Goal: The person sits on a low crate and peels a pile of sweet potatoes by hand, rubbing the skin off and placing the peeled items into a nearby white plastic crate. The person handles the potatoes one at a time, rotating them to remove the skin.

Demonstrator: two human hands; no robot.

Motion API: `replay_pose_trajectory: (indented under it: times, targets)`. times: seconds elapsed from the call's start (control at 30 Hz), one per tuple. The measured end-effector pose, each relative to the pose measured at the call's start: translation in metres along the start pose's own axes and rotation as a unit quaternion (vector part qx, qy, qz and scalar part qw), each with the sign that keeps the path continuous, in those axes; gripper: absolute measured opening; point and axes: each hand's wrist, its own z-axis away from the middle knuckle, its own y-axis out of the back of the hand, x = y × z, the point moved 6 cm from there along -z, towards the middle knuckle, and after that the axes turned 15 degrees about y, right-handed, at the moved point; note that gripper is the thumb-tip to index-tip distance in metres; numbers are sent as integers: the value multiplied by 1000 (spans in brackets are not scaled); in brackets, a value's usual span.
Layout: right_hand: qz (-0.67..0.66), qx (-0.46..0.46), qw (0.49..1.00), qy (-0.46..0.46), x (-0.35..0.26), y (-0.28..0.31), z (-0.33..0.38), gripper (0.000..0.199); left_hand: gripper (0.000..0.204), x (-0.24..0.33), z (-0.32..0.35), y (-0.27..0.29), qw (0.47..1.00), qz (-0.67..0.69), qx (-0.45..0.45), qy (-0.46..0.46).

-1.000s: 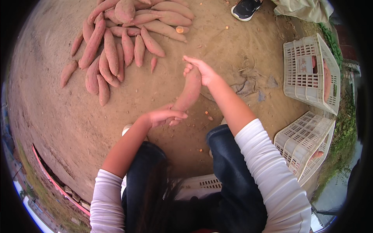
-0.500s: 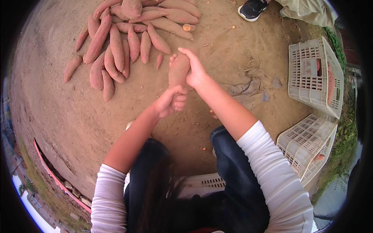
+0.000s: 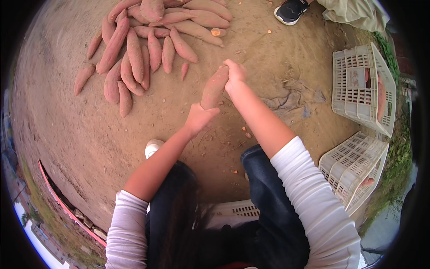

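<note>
Between my two hands, above the bare ground, I hold one reddish sweet potato (image 3: 213, 89), tilted with its far end to the right. My left hand (image 3: 200, 118) is closed round its near end. My right hand (image 3: 236, 75) grips the far end from the right, its fingers partly hidden. Beyond and to the left lies a heap of sweet potatoes (image 3: 134, 54), several long and reddish with dirt on their skins. A very small one (image 3: 184, 70) rests at the heap's near right edge. One sweet potato (image 3: 218, 32) shows an orange cut end.
Two pale plastic crates (image 3: 354, 85) (image 3: 349, 168) with sweet potatoes inside stand at the right. A dark shoe (image 3: 291, 11) of another person is at the far right. Dusty dark cloth (image 3: 286, 98) lies on the ground, with small orange bits (image 3: 248, 135) nearby.
Both hands have shifted right with the sweet potato, which now leans more to the right. My left wrist has turned, and my right hand has moved to the far tip.
</note>
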Motion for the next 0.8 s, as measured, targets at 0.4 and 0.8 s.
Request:
replay_pose_trajectory:
  times: [0.4, 0.8]
  targets:
    - [-14, -40, 985, -168, 9, 15, -5, 23, 10, 20, 8, 33, 935, -286, 177, -111]
    - [-155, -175, 962, -140, -18, -37, 45, 31, 19, -2, 30, -33, 849, 314, -406, 128]
